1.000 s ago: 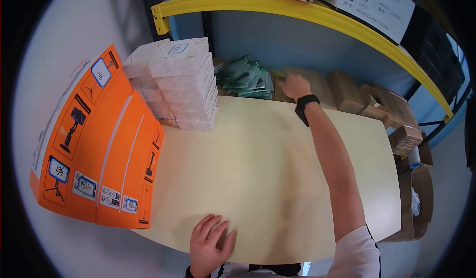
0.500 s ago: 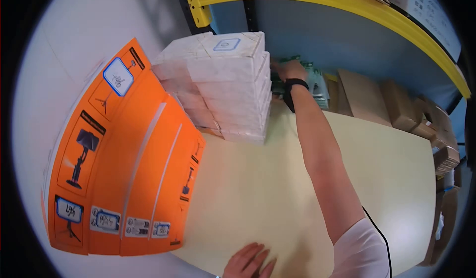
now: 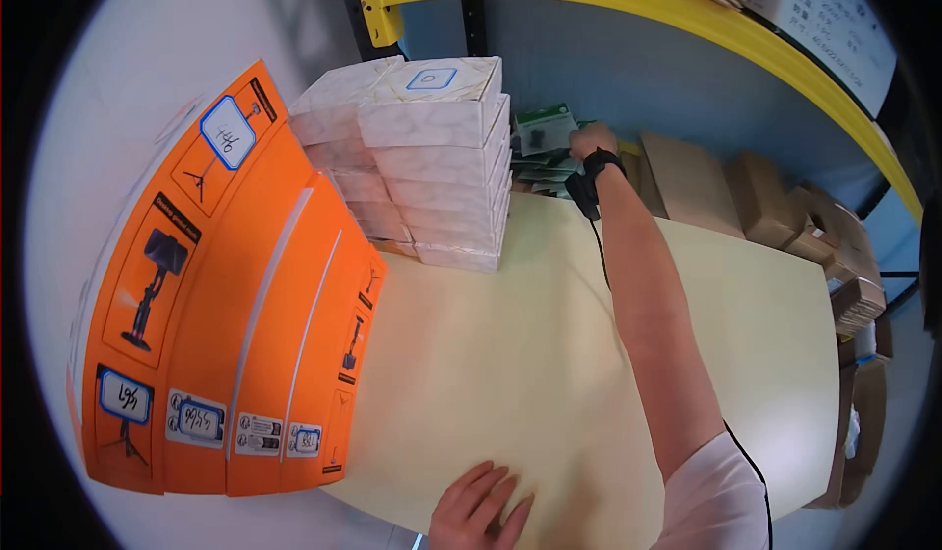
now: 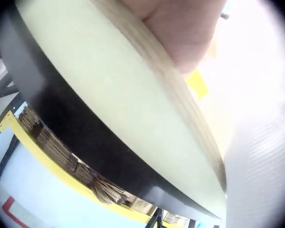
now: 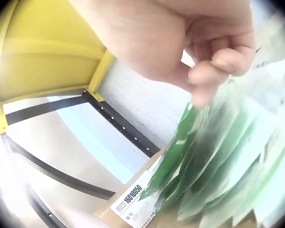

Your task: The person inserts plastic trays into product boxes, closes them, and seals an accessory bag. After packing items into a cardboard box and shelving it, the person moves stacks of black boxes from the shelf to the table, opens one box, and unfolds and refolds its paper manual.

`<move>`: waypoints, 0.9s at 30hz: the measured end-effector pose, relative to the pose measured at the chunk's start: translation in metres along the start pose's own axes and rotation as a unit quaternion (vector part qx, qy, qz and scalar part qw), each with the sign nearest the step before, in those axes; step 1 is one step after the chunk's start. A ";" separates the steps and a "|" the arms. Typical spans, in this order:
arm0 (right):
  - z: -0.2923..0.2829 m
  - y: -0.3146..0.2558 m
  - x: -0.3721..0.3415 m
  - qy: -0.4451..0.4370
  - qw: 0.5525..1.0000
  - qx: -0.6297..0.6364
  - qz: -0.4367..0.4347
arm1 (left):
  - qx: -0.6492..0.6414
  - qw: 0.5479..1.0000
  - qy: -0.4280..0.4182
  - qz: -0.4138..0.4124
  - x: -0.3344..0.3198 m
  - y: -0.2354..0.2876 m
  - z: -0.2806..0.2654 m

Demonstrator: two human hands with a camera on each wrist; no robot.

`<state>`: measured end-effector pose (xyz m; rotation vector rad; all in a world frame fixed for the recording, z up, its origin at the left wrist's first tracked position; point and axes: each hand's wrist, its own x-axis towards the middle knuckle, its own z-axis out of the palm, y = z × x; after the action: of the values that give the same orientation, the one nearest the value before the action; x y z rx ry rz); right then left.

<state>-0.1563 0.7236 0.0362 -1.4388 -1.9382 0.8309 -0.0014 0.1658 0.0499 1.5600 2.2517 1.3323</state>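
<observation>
Right hand [image 3: 595,142] now farther right of white box stack [image 3: 432,157] than in the previous frame. Arm extended, fingertips pinching at green packets [image 3: 548,136], which lie just right of the stack, at the far edge of the table [image 3: 471,373]. Left hand [image 3: 479,513]: fingers loosely spread, empty, nearer the wearer than the stack.

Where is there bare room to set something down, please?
The tabletop is bare behind the left hand, between orange carton and right arm, and right of that arm. Crowded along its back: white boxes, green packets, cardboard boxes.
</observation>
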 end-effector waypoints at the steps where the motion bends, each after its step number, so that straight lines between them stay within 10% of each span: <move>1: -0.011 0.003 -0.003 -0.015 1.000 0.006 -0.011 | 0.000 1.000 0.001 -0.005 -0.003 -0.001 0.002; 4: -0.047 0.006 -0.028 -0.072 0.997 -0.011 -0.040 | 0.018 1.000 0.013 0.000 -0.001 -0.003 0.005; 6: -0.073 0.020 -0.054 -0.066 0.951 0.300 -0.035 | 0.028 0.999 0.019 0.013 0.000 -0.004 0.008; 11: -0.185 0.059 -0.164 -0.105 0.902 0.405 -0.108 | 0.034 0.997 -0.065 0.026 0.002 0.005 -0.010; 19: -0.256 0.113 -0.350 -0.149 0.855 0.487 -0.097 | -0.305 0.935 -0.182 -0.008 0.132 0.031 0.050; 21: -0.251 0.106 -0.373 -0.164 0.858 0.476 -0.102 | -0.451 0.861 -0.234 -0.031 0.148 0.038 0.061; 27: -0.260 0.088 -0.382 -0.250 0.890 0.348 -0.155 | -0.430 0.871 -0.234 -0.046 0.138 0.028 0.055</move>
<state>0.1892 0.4113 0.1024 -0.4987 -1.8324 1.6346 -0.0178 0.3109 0.0875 1.2163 1.1531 1.4208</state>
